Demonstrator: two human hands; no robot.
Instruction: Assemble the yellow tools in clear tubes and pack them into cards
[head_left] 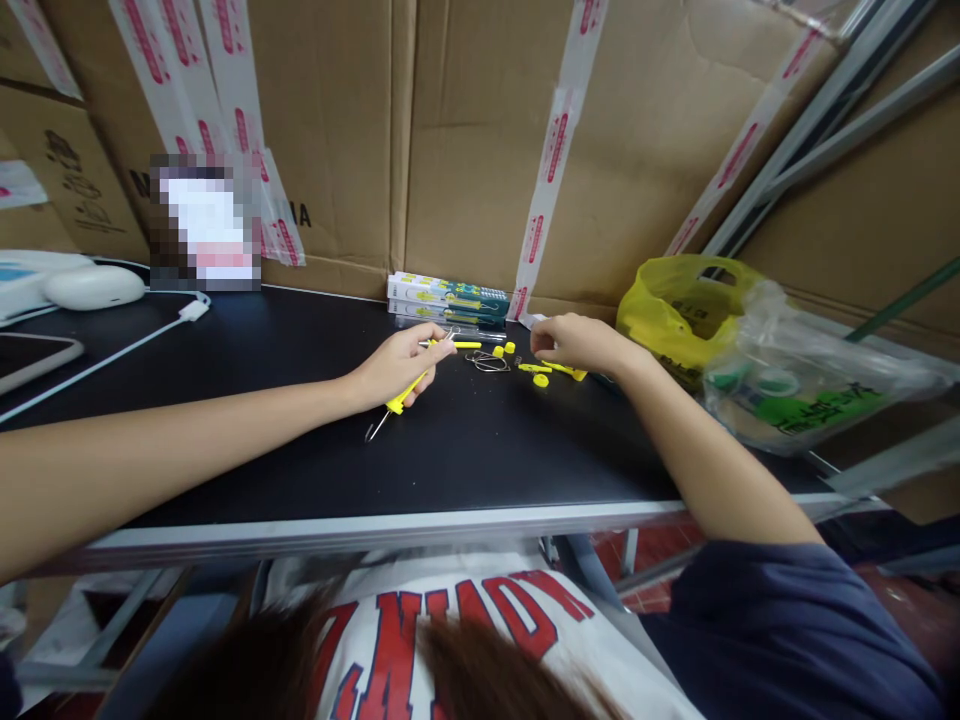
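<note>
My left hand [397, 365] is closed around a yellow-handled tool [405, 395] whose metal tip points down towards the near edge of the black table [465, 470]. A second yellow tool [459, 345] lies by its fingertips. My right hand [574, 343] rests curled over several small yellow parts [551, 372], fingers bent; what they pinch is hidden. Between the hands lie thin wire springs [489, 362].
A stack of boxed packs [446, 297] sits behind the hands against cardboard boxes [480, 130]. A yellow bag [679, 305] and a clear plastic bag [795, 375] lie at the right. A white device [94, 287], cable [112, 355] and tablet [34, 357] are at the left.
</note>
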